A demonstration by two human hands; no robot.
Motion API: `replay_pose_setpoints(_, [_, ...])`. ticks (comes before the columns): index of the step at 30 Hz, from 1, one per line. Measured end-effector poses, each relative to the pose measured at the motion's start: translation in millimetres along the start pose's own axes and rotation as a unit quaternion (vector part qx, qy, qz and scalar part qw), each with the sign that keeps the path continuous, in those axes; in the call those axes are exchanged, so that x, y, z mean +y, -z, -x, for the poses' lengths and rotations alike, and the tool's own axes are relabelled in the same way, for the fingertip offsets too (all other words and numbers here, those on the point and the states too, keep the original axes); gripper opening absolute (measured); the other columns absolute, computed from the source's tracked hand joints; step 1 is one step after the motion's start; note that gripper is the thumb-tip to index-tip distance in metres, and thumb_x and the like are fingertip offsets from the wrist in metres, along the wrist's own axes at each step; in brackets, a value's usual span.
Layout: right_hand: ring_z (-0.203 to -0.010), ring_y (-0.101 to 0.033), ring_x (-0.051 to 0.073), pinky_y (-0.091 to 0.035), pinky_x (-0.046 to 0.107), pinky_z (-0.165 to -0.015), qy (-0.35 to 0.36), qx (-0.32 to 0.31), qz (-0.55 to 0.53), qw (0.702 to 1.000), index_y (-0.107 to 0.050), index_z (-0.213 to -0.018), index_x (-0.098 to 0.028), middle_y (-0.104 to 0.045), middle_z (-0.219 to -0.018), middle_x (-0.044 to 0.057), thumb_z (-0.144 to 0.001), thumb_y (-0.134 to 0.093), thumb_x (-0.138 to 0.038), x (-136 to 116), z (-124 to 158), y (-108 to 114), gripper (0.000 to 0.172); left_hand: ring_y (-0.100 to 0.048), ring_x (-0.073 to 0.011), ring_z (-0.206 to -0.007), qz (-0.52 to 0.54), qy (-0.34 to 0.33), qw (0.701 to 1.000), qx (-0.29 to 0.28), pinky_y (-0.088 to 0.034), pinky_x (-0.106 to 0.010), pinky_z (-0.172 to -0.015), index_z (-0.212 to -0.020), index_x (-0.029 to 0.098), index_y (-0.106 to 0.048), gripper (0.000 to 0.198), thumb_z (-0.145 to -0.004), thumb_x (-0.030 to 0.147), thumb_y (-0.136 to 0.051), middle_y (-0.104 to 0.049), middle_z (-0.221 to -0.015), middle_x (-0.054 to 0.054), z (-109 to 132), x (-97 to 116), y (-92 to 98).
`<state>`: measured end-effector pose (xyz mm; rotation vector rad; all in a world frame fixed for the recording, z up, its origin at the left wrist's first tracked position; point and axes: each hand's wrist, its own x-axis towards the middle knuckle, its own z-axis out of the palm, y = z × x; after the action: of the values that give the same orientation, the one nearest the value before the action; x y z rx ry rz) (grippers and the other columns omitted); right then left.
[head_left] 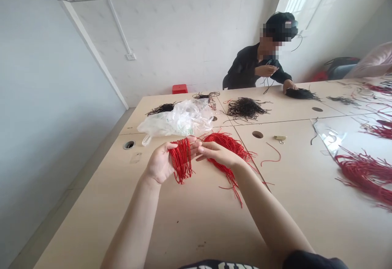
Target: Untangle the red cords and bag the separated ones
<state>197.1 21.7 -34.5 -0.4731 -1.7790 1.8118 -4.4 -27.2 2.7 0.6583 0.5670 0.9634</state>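
Observation:
My left hand (161, 163) is closed on a bundle of red cords (182, 163), palm turned up. The cords drape over its fingers in neat side-by-side strands, their lower ends hanging below the hand. My right hand (219, 153) reaches in from the right, its fingertips close to the left fingertips at the bundle's edge. Its fingers are stretched out and somewhat apart, and I make out no cord in them. Just behind the right hand, a loose pile of red cords (226, 140) lies on the table.
A crumpled clear plastic bag (177, 118) lies beyond my hands, near black cord piles (246, 109). To the right are a binder clip (279, 138), a single red cord (272, 154) and more red cords (364, 173). Across the table (101, 187), a co-worker (245, 67) handles black cords.

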Motion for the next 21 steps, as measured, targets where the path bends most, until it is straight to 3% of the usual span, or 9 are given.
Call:
replay_pose_setpoints(5, [-0.089,-0.068,0.020,-0.051,0.039,-0.090,0.006,0.077,-0.113,0.991,-0.069,-0.108,-0.016,-0.071,-0.100,0.011,-0.093,-0.045,-0.055,-16.1,-2.6,-23.2,0.048,-0.056,-0.0320,-0.121,-0.075,0.016,0.997,0.022,-0.037,-0.048,-0.107,-0.128,0.010,-0.058,0.050,-0.080,0.020,-0.050,-0.066,-0.122,-0.014,13.1,0.8,-2.3])
replay_pose_setpoints(9, [-0.080,-0.067,0.018,-0.053,0.032,-0.077,-0.030,0.126,-0.067,0.989,-0.071,-0.093,-0.015,-0.071,-0.089,0.008,-0.089,-0.052,-0.054,-18.3,-0.6,-43.6,0.043,-0.065,-0.0319,-0.108,-0.187,-0.003,0.979,0.083,-0.047,-0.047,-0.096,-0.124,0.014,-0.062,0.039,-0.086,0.022,-0.057,-0.070,-0.114,-0.014,30.9,-10.3,-8.9])
replay_pose_setpoints(13, [-0.064,-0.062,0.012,-0.049,0.025,-0.064,-0.033,0.179,-0.040,0.983,-0.068,-0.076,-0.016,-0.066,-0.070,0.001,-0.082,-0.065,-0.048,-1.1,10.3,-58.8,0.033,-0.069,-0.0299,-0.096,-0.256,-0.002,0.962,0.090,-0.053,-0.045,-0.085,-0.118,0.016,-0.065,0.033,-0.088,0.029,-0.060,-0.072,-0.108,-0.013,44.7,-27.2,-11.1])
replay_pose_setpoints(17, [-0.070,-0.066,0.015,-0.052,0.028,-0.070,-0.028,0.227,-0.069,0.971,-0.070,-0.079,-0.016,-0.069,-0.076,0.004,-0.081,-0.066,-0.047,18.0,22.6,-64.1,0.032,-0.067,-0.0283,-0.099,-0.311,-0.096,0.934,0.146,-0.053,-0.041,-0.089,-0.103,0.014,-0.071,0.028,-0.085,0.034,-0.065,-0.073,-0.102,-0.011,43.5,-45.6,-4.6])
replay_pose_setpoints(21, [-0.067,-0.067,0.017,-0.053,0.030,-0.069,-0.046,0.302,-0.107,0.946,-0.069,-0.080,-0.016,-0.068,-0.072,0.004,-0.081,-0.067,-0.047,35.3,32.6,-67.5,0.032,-0.065,-0.0277,-0.105,-0.311,-0.111,0.928,0.175,-0.051,-0.041,-0.094,-0.108,0.018,-0.071,0.031,-0.082,0.034,-0.069,-0.072,-0.108,-0.009,37.2,-66.2,4.0])
